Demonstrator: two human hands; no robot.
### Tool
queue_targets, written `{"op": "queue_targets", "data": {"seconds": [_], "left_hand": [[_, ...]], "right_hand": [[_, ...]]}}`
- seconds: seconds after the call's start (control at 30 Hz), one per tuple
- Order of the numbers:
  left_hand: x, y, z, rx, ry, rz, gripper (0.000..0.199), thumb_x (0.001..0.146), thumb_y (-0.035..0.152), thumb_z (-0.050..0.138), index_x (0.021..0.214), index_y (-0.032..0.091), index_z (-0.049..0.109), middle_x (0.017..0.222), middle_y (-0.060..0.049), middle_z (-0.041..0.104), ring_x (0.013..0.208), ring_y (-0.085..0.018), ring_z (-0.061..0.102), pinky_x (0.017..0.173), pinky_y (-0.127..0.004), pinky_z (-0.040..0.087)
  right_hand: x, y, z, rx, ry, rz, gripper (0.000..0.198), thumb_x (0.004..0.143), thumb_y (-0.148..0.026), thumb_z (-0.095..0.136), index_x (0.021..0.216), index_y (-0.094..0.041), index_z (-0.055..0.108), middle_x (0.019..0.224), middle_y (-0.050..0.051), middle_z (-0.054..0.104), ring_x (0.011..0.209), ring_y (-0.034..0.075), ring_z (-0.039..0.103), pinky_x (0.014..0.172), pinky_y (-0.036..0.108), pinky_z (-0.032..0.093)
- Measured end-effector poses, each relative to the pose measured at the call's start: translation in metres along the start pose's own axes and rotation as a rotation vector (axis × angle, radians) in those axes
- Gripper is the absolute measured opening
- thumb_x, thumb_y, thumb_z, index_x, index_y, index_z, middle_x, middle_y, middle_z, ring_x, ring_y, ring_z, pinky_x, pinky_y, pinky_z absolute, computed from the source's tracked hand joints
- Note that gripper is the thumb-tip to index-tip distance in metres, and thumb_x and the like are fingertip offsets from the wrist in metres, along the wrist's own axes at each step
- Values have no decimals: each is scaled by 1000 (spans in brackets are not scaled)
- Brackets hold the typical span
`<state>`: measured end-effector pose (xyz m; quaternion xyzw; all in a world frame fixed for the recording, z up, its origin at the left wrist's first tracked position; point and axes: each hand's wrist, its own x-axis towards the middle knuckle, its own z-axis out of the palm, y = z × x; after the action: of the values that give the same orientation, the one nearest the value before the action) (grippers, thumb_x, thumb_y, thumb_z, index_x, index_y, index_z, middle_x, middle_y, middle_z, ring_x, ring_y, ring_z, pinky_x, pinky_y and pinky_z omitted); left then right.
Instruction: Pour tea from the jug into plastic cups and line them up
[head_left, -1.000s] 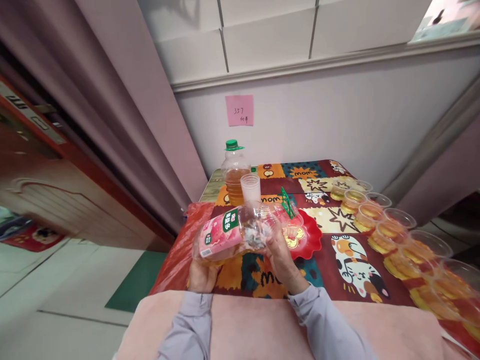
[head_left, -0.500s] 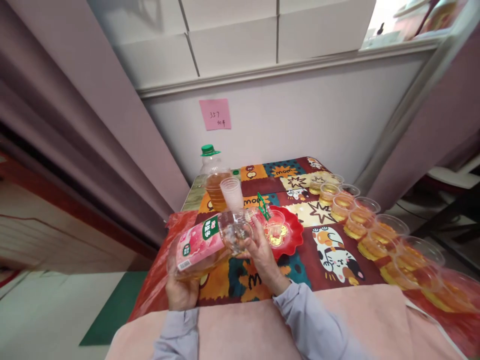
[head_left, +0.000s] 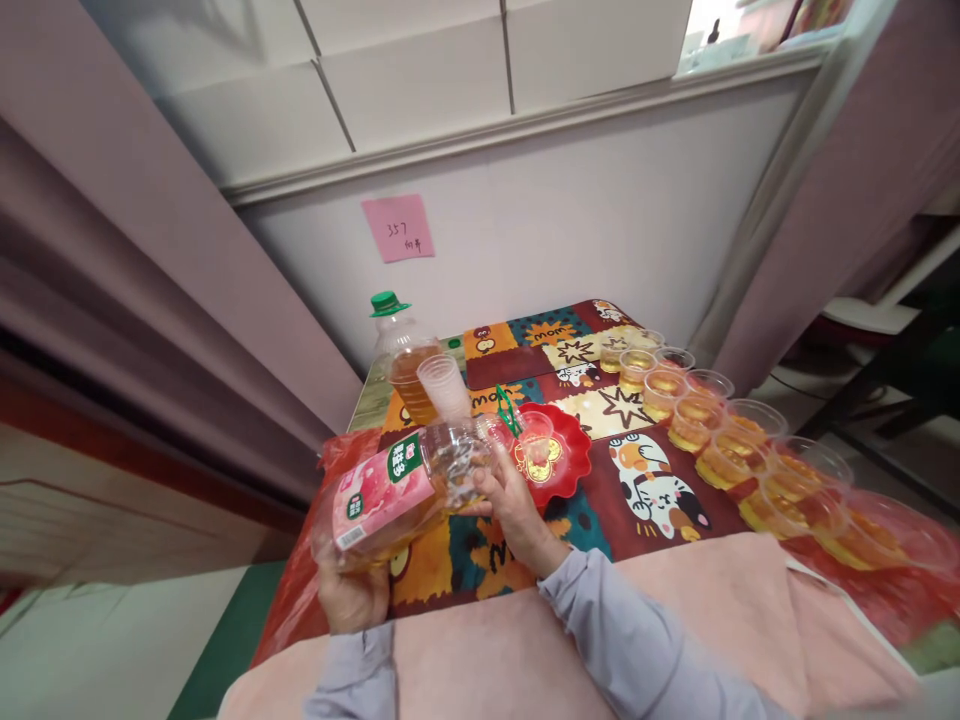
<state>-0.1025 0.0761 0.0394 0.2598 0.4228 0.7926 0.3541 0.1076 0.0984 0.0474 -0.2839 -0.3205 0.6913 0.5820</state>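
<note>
A large clear juice bottle (head_left: 390, 490) with a pink label is tilted, its neck toward a red scalloped plate (head_left: 574, 465). My left hand (head_left: 354, 595) is closed under the bottle's base, and my right hand (head_left: 514, 505) grips it near the neck. A green strip (head_left: 510, 412) shows by the bottle's mouth. On the plate stands a clear plastic cup (head_left: 536, 440); the bottle and right hand partly hide this area. Some amber juice lies along the bottle's lower side. Behind the bottle is a stack of clear cups (head_left: 444, 385).
A second juice bottle (head_left: 409, 365) with a green cap (head_left: 388, 304) stands at the back left. Rows of cups with yellow juice (head_left: 697, 420) line the table's right side. A patterned mat (head_left: 652, 490) covers the table, and a pink cloth (head_left: 465, 660) lies at the front.
The view has shifted, so the table and wall appear further left. Both hands keep hold of the tilted bottle, with little visible change in its pose.
</note>
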Motion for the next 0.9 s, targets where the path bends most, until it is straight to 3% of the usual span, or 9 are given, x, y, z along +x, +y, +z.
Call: {"op": "queue_targets", "data": {"seconds": [0.2,0.37,0.5,0.7,0.9], "left_hand": [[-5,5,12,23,1,37,64,75,65,86,128,31,79,144,-1,74,140,-28,64,94,-31,65],[-7,6,15,51,-13,52,66,81,74,79,129,28,79,148,-5,72,139,-28,64,98,-31,63],[-3,3,12,70,36,34,81,71,89,75,122,26,80,143,-7,75,138,-32,65,88,-34,66],[-2,0,14,72,21,57,92,62,96,74,119,24,78,137,-9,77,136,-35,66,92,-39,66],[0,-4,6,51,57,34,88,58,95,78,113,26,77,137,-7,77,129,-35,70,84,-40,67]], "right_hand": [[-2,-3,1,3,20,8,80,85,-61,81,153,-32,51,143,8,67,108,24,76,74,35,70],[-1,-2,-1,44,19,27,74,86,-59,80,150,-33,53,138,6,68,100,22,76,77,37,70],[1,-1,-2,75,12,55,73,87,-59,80,150,-34,52,137,5,69,101,22,76,78,38,70],[0,-3,-1,77,24,56,73,86,-59,80,149,-34,53,141,6,69,104,23,76,78,38,70],[-1,-6,1,106,17,70,70,85,-63,82,142,-31,56,133,6,73,108,25,76,80,39,70]]}}
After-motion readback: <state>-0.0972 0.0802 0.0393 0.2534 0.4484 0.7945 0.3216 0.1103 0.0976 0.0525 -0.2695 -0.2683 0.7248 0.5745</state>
